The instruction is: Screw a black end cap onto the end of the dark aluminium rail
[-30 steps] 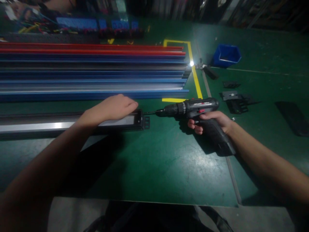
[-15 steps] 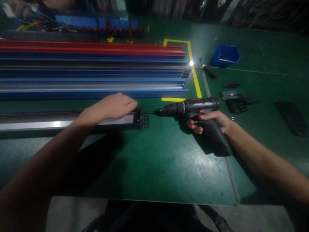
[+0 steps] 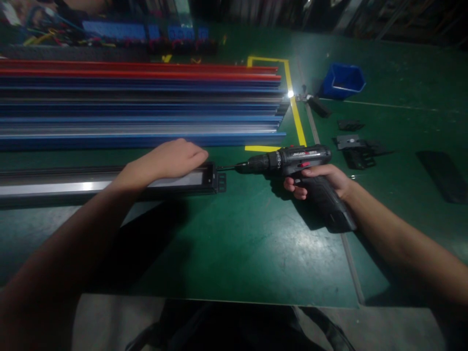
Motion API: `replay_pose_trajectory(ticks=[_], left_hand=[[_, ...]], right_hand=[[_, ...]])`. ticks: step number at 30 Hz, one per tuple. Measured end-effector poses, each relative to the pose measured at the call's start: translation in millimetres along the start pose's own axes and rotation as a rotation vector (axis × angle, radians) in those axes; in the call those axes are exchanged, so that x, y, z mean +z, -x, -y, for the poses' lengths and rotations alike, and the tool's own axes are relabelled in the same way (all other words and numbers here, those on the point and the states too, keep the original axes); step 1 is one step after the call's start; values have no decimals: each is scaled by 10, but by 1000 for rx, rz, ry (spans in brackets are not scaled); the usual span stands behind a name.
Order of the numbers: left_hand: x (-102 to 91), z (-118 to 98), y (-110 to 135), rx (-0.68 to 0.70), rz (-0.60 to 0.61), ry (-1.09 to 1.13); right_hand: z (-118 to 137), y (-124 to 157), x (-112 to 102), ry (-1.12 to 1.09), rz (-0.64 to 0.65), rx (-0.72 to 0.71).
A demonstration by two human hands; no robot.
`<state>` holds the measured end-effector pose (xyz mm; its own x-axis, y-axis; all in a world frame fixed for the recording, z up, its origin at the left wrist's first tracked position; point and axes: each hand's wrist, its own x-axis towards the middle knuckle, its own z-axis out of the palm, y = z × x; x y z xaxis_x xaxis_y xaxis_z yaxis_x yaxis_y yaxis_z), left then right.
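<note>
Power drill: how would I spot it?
On the green table, the left hand rests on a long dark bar. Past its end, the right hand grips the power drill; red accents set it apart from the dark parts beyond.

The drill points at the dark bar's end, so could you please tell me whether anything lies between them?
Nothing visible does: the bit of the drill ends right at the dark bar, though contact is unclear. The left hand rests on the bar, clear of the bit.
</note>
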<state>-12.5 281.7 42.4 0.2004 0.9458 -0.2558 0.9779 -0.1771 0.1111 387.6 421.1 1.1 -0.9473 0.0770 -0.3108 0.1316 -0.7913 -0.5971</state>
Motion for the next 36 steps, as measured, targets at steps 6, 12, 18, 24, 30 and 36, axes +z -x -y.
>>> replay_pose_trajectory(ticks=[6,12,18,24,30,36], left_hand=[[6,5,-4,5,-16,-22],[10,8,-4,0,-4,-13],[-3,-12,1,-21,10,25],[2,2,5,1,-11,13],[12,5,3,3,-11,3],[4,-20,12,2,5,-1]], right_hand=[[3,8,-19,10,16,12],[11,6,-13,21,4,18],[14,8,-27,36,23,21],[5,10,-30,49,43,3],[5,-1,-7,65,73,-3],[-28,1,-22,108,58,-44]])
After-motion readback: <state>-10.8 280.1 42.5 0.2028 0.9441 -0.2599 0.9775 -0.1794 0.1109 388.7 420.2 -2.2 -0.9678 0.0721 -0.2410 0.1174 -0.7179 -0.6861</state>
